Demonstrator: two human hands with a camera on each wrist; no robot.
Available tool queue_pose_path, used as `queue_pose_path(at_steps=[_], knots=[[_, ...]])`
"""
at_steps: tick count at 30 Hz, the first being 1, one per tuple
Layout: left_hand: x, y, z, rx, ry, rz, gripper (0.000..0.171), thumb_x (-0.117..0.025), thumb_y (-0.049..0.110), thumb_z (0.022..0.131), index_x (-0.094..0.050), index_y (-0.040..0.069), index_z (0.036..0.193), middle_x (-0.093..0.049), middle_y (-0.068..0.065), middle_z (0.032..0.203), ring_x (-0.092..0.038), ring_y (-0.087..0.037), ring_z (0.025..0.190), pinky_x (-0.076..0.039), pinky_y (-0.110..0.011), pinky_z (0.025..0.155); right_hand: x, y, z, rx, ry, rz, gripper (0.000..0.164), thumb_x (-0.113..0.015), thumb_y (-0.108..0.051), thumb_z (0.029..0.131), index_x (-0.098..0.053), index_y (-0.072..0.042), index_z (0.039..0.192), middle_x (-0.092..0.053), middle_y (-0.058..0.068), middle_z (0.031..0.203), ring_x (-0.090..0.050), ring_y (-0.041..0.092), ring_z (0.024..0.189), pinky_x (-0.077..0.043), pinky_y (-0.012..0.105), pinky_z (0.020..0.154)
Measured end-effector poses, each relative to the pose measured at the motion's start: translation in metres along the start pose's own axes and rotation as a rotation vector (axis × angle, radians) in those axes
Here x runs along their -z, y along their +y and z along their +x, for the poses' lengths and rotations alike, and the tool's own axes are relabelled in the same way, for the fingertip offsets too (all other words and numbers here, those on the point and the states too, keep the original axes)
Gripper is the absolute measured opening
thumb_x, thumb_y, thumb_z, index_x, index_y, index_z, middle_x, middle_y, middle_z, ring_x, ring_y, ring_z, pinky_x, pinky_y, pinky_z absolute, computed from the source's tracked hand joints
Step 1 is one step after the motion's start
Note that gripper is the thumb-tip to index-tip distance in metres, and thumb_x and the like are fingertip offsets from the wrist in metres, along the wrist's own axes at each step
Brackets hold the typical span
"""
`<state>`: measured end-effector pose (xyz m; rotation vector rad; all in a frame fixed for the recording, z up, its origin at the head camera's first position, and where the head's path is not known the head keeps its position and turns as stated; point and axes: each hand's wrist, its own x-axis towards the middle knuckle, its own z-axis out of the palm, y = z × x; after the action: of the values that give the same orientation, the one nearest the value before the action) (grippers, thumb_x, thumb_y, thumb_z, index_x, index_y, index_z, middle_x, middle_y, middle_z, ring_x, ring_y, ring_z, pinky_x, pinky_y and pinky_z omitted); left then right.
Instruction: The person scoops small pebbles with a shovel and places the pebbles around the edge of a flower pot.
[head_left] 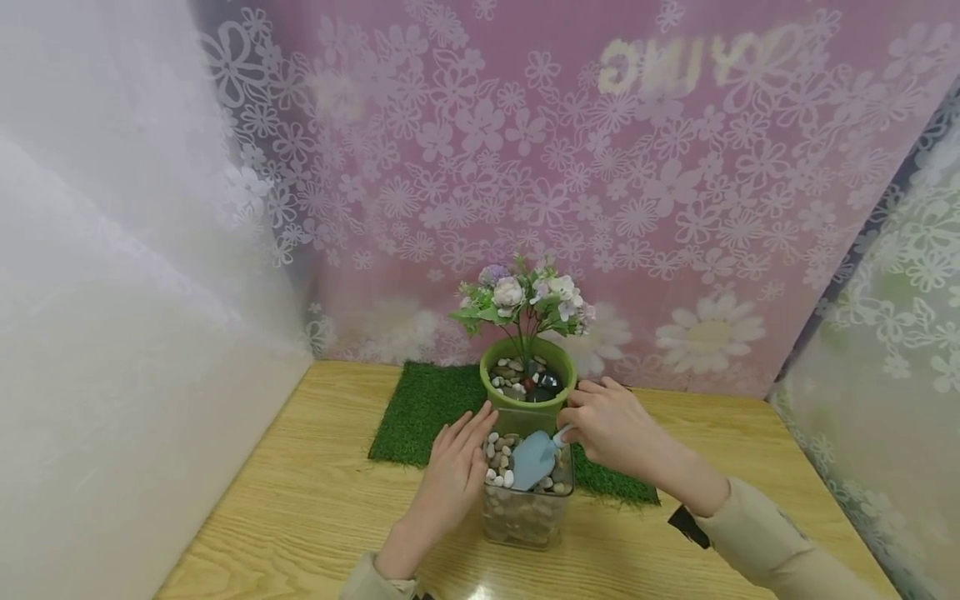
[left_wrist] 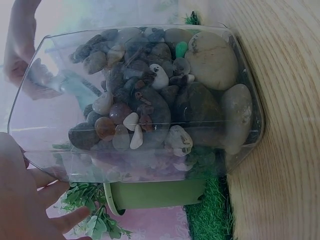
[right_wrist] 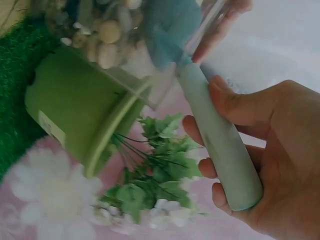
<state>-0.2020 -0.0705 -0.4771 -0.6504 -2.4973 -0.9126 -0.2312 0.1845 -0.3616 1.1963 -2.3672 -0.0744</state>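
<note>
My right hand (head_left: 611, 425) grips the pale handle (right_wrist: 220, 140) of a small trowel, its thumb laid along one side. The trowel's blue blade (head_left: 533, 460) tilts down into a clear container (head_left: 525, 533) filled with pebbles. Brown, grey and white stones (left_wrist: 150, 95) show through its wall. At the container's left rim rests my left hand (head_left: 453, 467), fingers extended and spread. Just behind stands a green flowerpot (head_left: 528, 402) with stones inside and artificial flowers (head_left: 525, 296) rising from it.
A green turf mat (head_left: 427, 417) lies under the pot on the wooden table (head_left: 300, 500). Behind the table hangs a pink floral curtain (head_left: 480, 167). Pale panels (head_left: 150, 292) close in the left side, and a patterned sheet (head_left: 885, 375) the right.
</note>
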Motion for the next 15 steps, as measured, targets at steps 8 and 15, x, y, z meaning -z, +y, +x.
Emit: queue_pose_path(at_steps=[8, 15], knots=[[-0.003, -0.001, 0.000, -0.013, 0.012, -0.005, 0.048, -0.042, 0.011, 0.107, -0.043, 0.014, 0.155, -0.038, 0.000, 0.162, -0.039, -0.034, 0.145, -0.028, -0.068, 0.114, -0.020, 0.009, -0.016, -0.044, 0.077, 0.150, 0.013, -0.086, -0.021, 0.077, -0.079, -0.018, 0.089, -0.067, -0.006, 0.083, -0.049, 0.013, 0.074, -0.027, 0.028, 0.067], [-0.004, -0.004, 0.000, -0.033, 0.034, 0.009, 0.049, -0.044, 0.011, 0.107, -0.044, 0.014, 0.155, -0.039, -0.002, 0.161, -0.042, -0.038, 0.143, -0.029, -0.069, 0.112, -0.030, 0.007, -0.022, -0.046, 0.177, 0.161, 0.013, -0.085, -0.021, 0.078, -0.079, -0.019, 0.089, -0.067, -0.007, 0.083, -0.054, 0.014, 0.076, -0.032, 0.029, 0.067]])
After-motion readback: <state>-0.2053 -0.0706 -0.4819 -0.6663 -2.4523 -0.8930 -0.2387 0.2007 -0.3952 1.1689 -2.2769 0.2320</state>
